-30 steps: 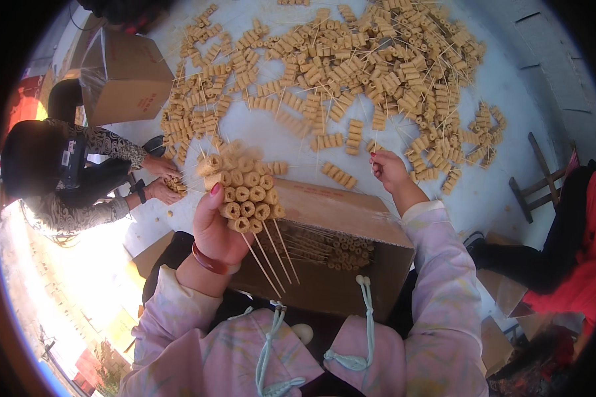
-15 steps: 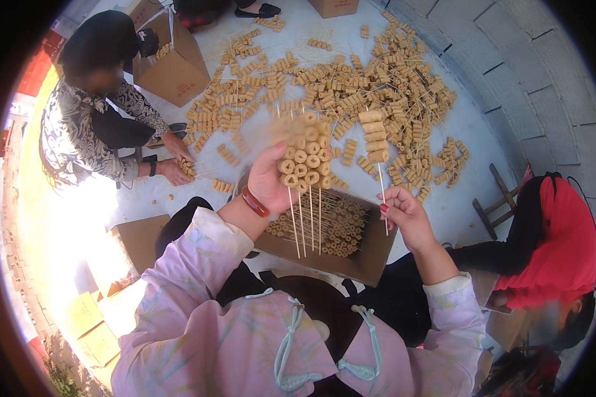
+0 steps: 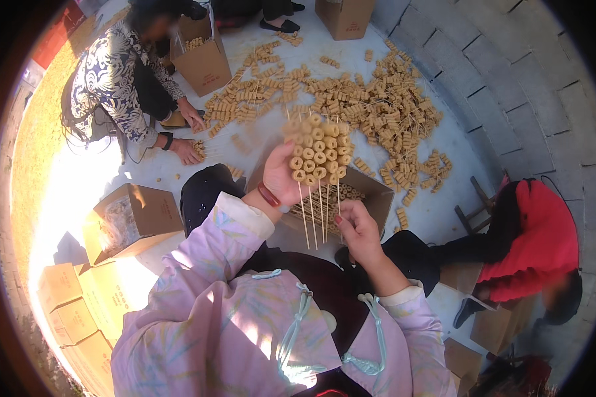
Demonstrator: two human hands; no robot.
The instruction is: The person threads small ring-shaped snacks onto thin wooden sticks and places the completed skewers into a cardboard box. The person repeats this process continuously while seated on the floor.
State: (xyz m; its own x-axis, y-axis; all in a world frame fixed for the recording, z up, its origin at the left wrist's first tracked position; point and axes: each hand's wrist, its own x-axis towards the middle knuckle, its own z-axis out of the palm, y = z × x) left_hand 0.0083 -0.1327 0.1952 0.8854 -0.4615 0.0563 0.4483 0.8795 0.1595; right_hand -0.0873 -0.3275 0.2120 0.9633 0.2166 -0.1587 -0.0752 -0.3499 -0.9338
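In my left hand is an upright bundle of skewers, thin wooden sticks threaded with tan, ring-shaped rolls. The fingers wrap the bundle's left side, and the bare sticks hang below. My right hand is closed at the bundle's lower right, pinching the stick of a skewer there; its rolls lie against the others. Directly beneath both hands stands an open cardboard box with many more skewers inside, partly hidden by the bundle and my hands.
A large heap of skewers spreads over the pale floor ahead. On the left, a person in a patterned top handles skewers beside a carton. Another in red bends at right. Cartons stand at left; a block wall curves at right.
My right hand has brought its single skewer leftward to the bundle in my left hand. The view has shifted, and the person at left has drawn one hand apart from the other.
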